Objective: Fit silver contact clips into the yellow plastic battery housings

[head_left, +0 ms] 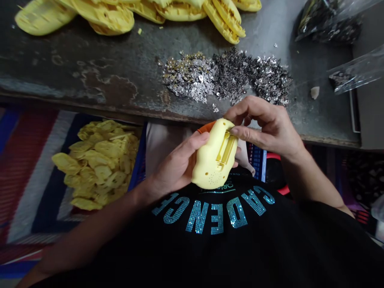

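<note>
My left hand (178, 162) wraps round a yellow plastic housing (205, 168) from the left side and underneath. The housing has a long open slot like a battery compartment, small screw holes and a patch of pinholes at its lower end. My right hand (267, 124) bends over the upper end, its thumb pressed at the top of the slot and its fingers curled close by. Anything small between those fingertips is hidden. An orange piece (207, 127) shows just behind the housing. Beyond my hands, a heap of small silvery metal contact plates (195, 82) lies on the worktable.
Darker metal pieces (234, 72) adjoin the heap on the worn worktable (144, 76). Several larger yellow shells (111, 18) lie along the far side. Plastic bags of metal parts (333, 24) stand at right. Lower left, a pile of yellow plastic pieces (102, 160) sits below the table edge.
</note>
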`<control>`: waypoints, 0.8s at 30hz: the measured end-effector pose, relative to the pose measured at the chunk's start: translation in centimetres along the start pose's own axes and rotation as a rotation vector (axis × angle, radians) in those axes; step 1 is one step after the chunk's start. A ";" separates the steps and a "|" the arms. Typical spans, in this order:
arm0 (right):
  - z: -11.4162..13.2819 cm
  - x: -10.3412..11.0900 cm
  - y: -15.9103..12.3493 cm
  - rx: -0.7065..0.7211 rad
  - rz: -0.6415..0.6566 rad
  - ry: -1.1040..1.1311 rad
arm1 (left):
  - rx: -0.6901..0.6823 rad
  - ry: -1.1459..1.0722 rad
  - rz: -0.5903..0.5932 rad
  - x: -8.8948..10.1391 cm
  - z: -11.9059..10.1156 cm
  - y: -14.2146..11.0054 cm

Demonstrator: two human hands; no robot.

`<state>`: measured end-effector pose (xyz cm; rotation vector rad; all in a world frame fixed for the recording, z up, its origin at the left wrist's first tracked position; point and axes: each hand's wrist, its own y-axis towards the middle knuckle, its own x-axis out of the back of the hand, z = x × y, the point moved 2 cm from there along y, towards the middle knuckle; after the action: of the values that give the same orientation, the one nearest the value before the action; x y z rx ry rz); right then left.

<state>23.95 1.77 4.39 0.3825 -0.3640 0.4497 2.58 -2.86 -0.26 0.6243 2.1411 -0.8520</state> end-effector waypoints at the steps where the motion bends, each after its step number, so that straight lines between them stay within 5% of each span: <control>1: -0.1 -0.2 0.0 -0.024 0.005 0.043 | 0.009 -0.008 0.015 0.1 0.1 0.0; 12: -1.8 -0.4 -0.4 -0.135 -0.026 0.156 | 0.063 0.003 -0.007 0.3 0.0 0.4; 17: -0.3 0.1 -0.1 -0.018 0.072 -0.163 | -0.069 0.119 -0.139 0.2 -0.4 0.5; 24: -0.4 -1.4 -1.2 0.157 0.034 -0.540 | -0.139 0.388 -0.154 1.1 -0.2 -0.1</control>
<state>23.49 0.48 3.12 0.6533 -0.8636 0.4049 1.77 -2.54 -0.98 0.5962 2.6018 -0.6962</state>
